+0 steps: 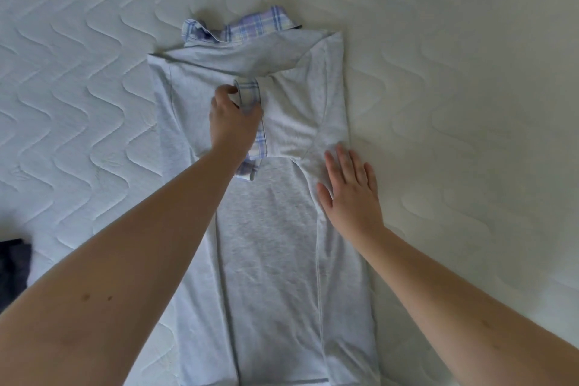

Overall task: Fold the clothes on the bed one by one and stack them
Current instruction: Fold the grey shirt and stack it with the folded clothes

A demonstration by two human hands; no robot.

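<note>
A light grey shirt [269,247] with a blue plaid collar [250,28] lies lengthwise on the white quilted mattress [454,72]. Both long sides are folded inward, and a sleeve lies across the top. My left hand [233,122] pinches the plaid sleeve cuff [249,94] near the shirt's upper middle. My right hand [349,191] rests flat, fingers spread, on the folded right side of the shirt.
A dark navy garment [14,269] shows at the left edge of the bed. The mattress stretches out on all sides of the shirt.
</note>
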